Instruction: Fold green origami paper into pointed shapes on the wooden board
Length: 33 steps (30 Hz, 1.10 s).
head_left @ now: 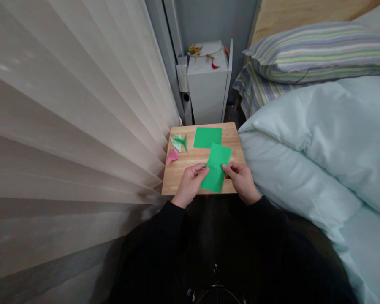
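Note:
A green sheet of paper [216,169], rectangular with a faint crease across its middle, is held up over the small wooden table [186,181]. My left hand [191,181] pinches its left edge between thumb and fingers. On the opposite edge, my right hand [240,179] grips it the same way, thumb on top. Just beyond lies a stack of green paper [207,137], flat on the table. Folded paper pieces rest at the left: a green origami figure [180,142], partly light green, and a pink one [172,155].
Pleated curtains [82,105] hang close along the left. A bed with a pale blue quilt [304,156] and a striped pillow [319,52] borders the right. Behind the table stands a white cabinet [207,95] with small ornaments on top.

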Tool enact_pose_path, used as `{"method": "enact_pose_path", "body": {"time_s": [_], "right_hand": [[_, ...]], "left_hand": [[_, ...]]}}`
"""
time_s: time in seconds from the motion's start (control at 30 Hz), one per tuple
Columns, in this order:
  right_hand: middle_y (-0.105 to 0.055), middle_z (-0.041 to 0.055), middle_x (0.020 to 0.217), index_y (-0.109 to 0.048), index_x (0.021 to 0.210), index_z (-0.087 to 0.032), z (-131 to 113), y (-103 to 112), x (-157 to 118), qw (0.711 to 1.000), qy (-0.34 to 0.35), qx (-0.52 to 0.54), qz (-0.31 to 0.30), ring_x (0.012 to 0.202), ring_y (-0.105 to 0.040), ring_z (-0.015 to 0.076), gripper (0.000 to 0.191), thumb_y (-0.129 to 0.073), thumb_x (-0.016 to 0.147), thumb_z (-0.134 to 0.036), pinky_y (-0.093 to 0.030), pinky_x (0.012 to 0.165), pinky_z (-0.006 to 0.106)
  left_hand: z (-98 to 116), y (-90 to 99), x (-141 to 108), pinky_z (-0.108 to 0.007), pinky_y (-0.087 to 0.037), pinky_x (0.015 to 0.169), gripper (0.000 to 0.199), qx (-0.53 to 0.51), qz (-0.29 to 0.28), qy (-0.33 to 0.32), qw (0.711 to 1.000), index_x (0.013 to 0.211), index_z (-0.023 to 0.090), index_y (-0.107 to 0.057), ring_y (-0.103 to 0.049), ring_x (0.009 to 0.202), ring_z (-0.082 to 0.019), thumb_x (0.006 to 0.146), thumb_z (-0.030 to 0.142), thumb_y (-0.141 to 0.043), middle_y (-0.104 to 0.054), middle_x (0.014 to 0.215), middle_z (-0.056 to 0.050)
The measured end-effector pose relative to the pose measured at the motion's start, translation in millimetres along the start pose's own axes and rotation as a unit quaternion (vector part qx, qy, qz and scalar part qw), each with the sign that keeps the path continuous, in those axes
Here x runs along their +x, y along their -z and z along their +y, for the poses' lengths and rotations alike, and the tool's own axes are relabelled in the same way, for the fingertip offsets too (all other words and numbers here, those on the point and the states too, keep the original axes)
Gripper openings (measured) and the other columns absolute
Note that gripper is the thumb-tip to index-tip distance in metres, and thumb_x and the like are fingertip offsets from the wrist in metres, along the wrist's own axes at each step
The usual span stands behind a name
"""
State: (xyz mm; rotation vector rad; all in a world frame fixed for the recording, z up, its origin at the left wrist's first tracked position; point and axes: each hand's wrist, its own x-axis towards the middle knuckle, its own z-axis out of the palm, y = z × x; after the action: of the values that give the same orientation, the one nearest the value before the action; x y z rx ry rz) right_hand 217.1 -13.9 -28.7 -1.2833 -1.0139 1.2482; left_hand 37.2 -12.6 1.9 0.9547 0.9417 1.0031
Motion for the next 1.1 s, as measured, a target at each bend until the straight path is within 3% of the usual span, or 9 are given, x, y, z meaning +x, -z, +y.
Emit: {"method": "enact_pose_path", "body": {"time_s": [0.1,0.2,0.4,0.57,0.67,0.8,0.97,1.1], "right_hand": [[-0.053,-0.0033,0.057,-0.057,0.061,-0.022,0.4,1.4,0.6,1.0,0.019,-0.014,-0.009,0.057,-0.049,0.0133,0.053,-0.078,0.07,-0.07,-0.044,0.057,0.029],[-0.052,-0.0034,0.056,-0.056,0.063,-0.022,0.6,0.2,0.3,0.999,0.026,-0.018,-0.026,0.056,-0.049,0.0132,0.053,-0.077,0.072,-0.07,-0.043,0.055,0.029],[-0.064,-0.0036,0.072,-0.049,0.093,-0.026,3.0,-7.9,-3.7,0.999,0.029,0.021,0.019,0.061,-0.06,0.0154,0.052,-0.085,0.069,-0.054,-0.045,0.055,0.027],[-0.066,0.0012,0.078,-0.058,0.087,-0.023,-2.7,-8.3,-9.6,0.992,0.068,-0.093,-0.056,0.072,-0.065,0.0179,0.033,-0.077,0.082,-0.048,-0.051,0.064,0.031],[-0.074,0.0049,0.093,-0.057,0.098,-0.023,-8.0,-9.1,-14.6,0.991,0.047,-0.06,-0.113,0.087,-0.072,0.0217,0.034,-0.073,0.087,-0.051,-0.057,0.076,0.036],[-0.076,0.007,0.109,-0.049,0.109,-0.025,-11.3,-11.4,-19.5,0.985,-0.006,0.0,-0.171,0.094,-0.075,0.0224,0.048,-0.081,0.081,-0.048,-0.06,0.086,0.041],[-0.076,0.0063,0.114,-0.047,0.111,-0.027,-9.2,-12.2,-19.3,0.982,-0.019,0.03,-0.183,0.097,-0.075,0.0217,0.05,-0.083,0.078,-0.04,-0.06,0.089,0.042],[-0.077,0.0021,0.098,-0.048,0.11,-0.026,-6.4,-8.3,-15.4,0.986,-0.025,0.023,-0.166,0.092,-0.074,0.0221,0.036,-0.071,0.085,-0.035,-0.059,0.087,0.042]], "left_hand": [[4.0,-1.5,-3.2,-0.024,-0.05,0.066,0.034,-0.062,-0.006,0.039,0.997,0.085,0.015,-0.077,-0.063,0.068,-0.013,0.078,0.048,-0.084,-0.073,0.078,-0.003],[7.3,-0.7,-5.5,-0.025,-0.052,0.069,0.036,-0.082,-0.01,0.071,0.994,0.092,0.015,-0.076,-0.066,0.072,-0.014,0.074,0.044,-0.088,-0.075,0.085,-0.004],[9.9,-0.2,-6.5,-0.028,-0.057,0.075,0.042,-0.083,-0.024,0.095,0.992,0.104,0.017,-0.072,-0.07,0.091,-0.018,0.071,0.036,-0.092,-0.074,0.102,-0.006],[10.3,0.5,-5.1,-0.028,-0.059,0.075,0.046,-0.076,-0.017,0.103,0.992,0.107,0.019,-0.068,-0.068,0.091,-0.017,0.071,0.036,-0.092,-0.07,0.107,-0.005],[10.7,2.1,-4.8,-0.028,-0.059,0.075,0.046,-0.07,-0.005,0.11,0.992,0.105,0.02,-0.066,-0.067,0.088,-0.015,0.069,0.034,-0.093,-0.068,0.105,-0.003],[12.3,2.2,-6.2,-0.028,-0.058,0.078,0.045,-0.051,-0.003,0.123,0.991,0.102,0.019,-0.066,-0.067,0.089,-0.015,0.068,0.029,-0.093,-0.068,0.103,-0.003],[13.9,3.4,-6.6,-0.025,-0.054,0.075,0.041,-0.039,0.003,0.133,0.99,0.1,0.02,-0.067,-0.068,0.088,-0.014,0.068,0.026,-0.092,-0.07,0.102,-0.003],[9.7,6.7,-2.3,-0.028,-0.055,0.073,0.034,-0.059,0.022,0.123,0.99,0.103,0.02,-0.07,-0.071,0.087,-0.019,0.073,0.03,-0.082,-0.075,0.101,-0.005]]}}
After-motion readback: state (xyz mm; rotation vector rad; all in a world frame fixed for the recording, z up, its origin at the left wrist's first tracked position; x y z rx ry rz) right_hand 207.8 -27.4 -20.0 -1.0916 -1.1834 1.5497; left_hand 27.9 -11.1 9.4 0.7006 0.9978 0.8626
